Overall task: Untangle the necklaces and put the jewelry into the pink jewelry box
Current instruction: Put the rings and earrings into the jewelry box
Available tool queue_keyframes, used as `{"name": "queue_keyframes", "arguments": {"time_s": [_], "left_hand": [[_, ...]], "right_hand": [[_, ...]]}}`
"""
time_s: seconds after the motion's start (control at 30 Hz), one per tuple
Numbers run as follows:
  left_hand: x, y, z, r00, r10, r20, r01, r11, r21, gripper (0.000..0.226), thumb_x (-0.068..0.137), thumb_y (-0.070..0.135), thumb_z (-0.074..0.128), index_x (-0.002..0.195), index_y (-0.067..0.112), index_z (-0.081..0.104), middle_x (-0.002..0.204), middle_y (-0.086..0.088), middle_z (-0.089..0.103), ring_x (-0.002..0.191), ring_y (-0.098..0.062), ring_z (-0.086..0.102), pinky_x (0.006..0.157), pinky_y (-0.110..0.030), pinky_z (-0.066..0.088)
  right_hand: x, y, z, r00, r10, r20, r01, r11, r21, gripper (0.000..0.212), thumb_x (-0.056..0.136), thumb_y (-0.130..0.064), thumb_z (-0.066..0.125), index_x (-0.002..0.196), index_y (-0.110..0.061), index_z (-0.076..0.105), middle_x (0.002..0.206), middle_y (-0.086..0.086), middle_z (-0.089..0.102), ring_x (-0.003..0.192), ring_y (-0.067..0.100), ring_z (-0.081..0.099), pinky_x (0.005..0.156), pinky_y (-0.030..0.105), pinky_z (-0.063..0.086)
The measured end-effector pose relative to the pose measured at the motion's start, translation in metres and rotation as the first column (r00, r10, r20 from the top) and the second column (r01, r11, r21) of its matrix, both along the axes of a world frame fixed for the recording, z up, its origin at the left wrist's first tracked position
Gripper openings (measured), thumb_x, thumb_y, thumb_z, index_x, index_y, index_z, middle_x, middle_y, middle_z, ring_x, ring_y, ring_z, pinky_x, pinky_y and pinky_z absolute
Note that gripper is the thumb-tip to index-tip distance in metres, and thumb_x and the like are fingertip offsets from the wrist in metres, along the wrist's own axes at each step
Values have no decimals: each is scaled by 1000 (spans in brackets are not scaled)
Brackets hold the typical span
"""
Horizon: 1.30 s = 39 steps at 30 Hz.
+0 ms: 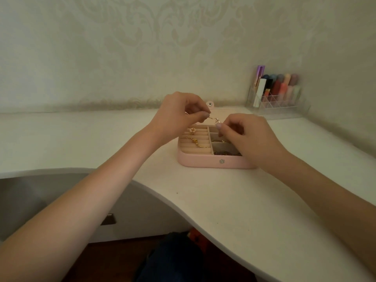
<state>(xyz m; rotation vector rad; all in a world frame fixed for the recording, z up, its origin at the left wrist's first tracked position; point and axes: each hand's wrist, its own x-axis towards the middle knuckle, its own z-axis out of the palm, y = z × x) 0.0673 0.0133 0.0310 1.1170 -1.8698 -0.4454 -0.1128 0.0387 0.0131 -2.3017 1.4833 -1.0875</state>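
The pink jewelry box (203, 162) lies open on the white desk, its snap tab (210, 104) sticking up behind. Above it my left hand (179, 112) and my right hand (250, 137) each pinch an end of a thin gold necklace (214, 119) with a small pale pendant, stretched between my fingertips. On the box's ribbed cream rolls rest a pearl piece (192, 130) and a gold chain (198, 143). The right-hand compartments hold a ring-like piece (218, 141) and dark beads (224, 153), partly hidden by my right hand.
A clear acrylic organizer (278, 98) filled with lipsticks and tubes stands at the back right against the patterned wall. The white desk (234, 210) has a curved front edge; below it are a grey surface at the left and dark fabric at the bottom.
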Motion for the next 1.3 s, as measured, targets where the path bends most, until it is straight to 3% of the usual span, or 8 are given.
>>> {"name": "queue_keyframes", "arguments": {"time_s": [0.1, 0.23, 0.4, 0.57, 0.7, 0.9, 1.07, 1.3], "left_hand": [[8, -6, 2, 999, -36, 24, 36, 999, 21, 7, 80, 8, 71, 80, 15, 70, 70, 2, 70, 66, -7, 64, 71, -19, 51], [13, -18, -2, 996, -74, 50, 72, 997, 39, 14, 79, 5, 71, 77, 18, 65, 67, 3, 68, 62, -5, 62, 64, -15, 49], [13, -31, -11, 988, -95, 122, 91, 995, 36, 11, 80, 4, 67, 78, 15, 65, 64, 11, 61, 57, 5, 56, 59, -10, 45], [17, -43, -19, 969, -167, 183, 160, 986, 55, 9, 83, 7, 66, 79, 15, 66, 73, 9, 61, 67, -2, 52, 66, -21, 44], [21, -46, -18, 954, -217, 207, 203, 975, 86, 5, 85, 6, 64, 83, 10, 66, 73, 9, 59, 63, 2, 50, 63, -13, 40], [18, -48, -5, 877, -184, 445, 225, 974, -41, 4, 85, 6, 62, 85, 7, 66, 75, 15, 48, 72, -4, 47, 68, -8, 34], [14, -53, 2, 781, -186, 596, 218, 976, 18, 2, 84, 13, 64, 84, 15, 66, 79, 8, 51, 83, -12, 50, 71, -24, 37], [11, -60, 4, 844, -231, 484, 176, 972, 156, 5, 80, 15, 70, 81, 20, 68, 82, 3, 63, 77, -9, 56, 65, -16, 44]], "right_hand": [[11, 1, 1, 998, -12, -59, 11, 1000, -7, 37, 96, -40, 44, 77, -12, 59, 71, 4, 60, 70, 22, 54, 67, 35, 41], [19, -3, 3, 991, -47, -128, 52, 998, 40, 41, 98, -41, 39, 66, -18, 50, 62, -3, 51, 66, 19, 49, 71, 36, 35], [22, -4, 6, 993, -86, -84, 95, 989, 114, 48, 96, -44, 43, 63, -12, 57, 56, -3, 50, 59, 15, 46, 74, 34, 33], [21, -2, 6, 993, -99, -62, 106, 987, 118, 47, 95, -43, 44, 62, -13, 57, 56, -5, 49, 59, 14, 46, 74, 34, 34], [20, -1, 6, 993, -105, -49, 109, 989, 104, 46, 94, -43, 46, 59, -15, 56, 54, -4, 48, 56, 13, 44, 70, 30, 31], [18, -4, 2, 993, -104, -61, 110, 988, 107, 46, 93, -44, 48, 57, -18, 56, 49, -10, 50, 51, 5, 44, 60, 26, 29], [19, -4, 0, 991, -94, -94, 105, 986, 126, 44, 92, -46, 48, 60, -19, 61, 53, -12, 53, 57, 8, 48, 62, 27, 31], [19, -4, 1, 994, -69, -84, 78, 990, 116, 41, 91, -45, 49, 67, -15, 64, 64, -2, 61, 64, 13, 53, 61, 27, 38]]}}
